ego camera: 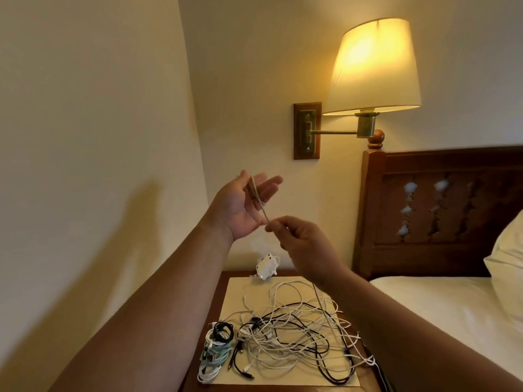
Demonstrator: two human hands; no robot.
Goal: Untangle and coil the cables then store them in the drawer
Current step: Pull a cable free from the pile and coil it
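Bed (441, 304) with wooden headboard (441, 199) at right; lit wall lamp (373, 66) above. Nightstand (219, 292) below hands carries tangled cables (294, 332), 1 coiled bundle (218, 349) at left edge, white adapter (266, 267) at back. Left hand (243, 207) raised, palm open, fingers straight, thin cable (261, 205) lying across it; right hand (300, 241) pinches same cable, which drops into tangle.

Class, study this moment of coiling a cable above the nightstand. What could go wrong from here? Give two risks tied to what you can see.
1. The cable pinched by the right hand runs down into the tangled pile; pulling upward may tighten knots or drag the pile off the nightstand.
2. Its wound part rests on the left hand, whose fingers are straight, so it could slip off and uncoil.
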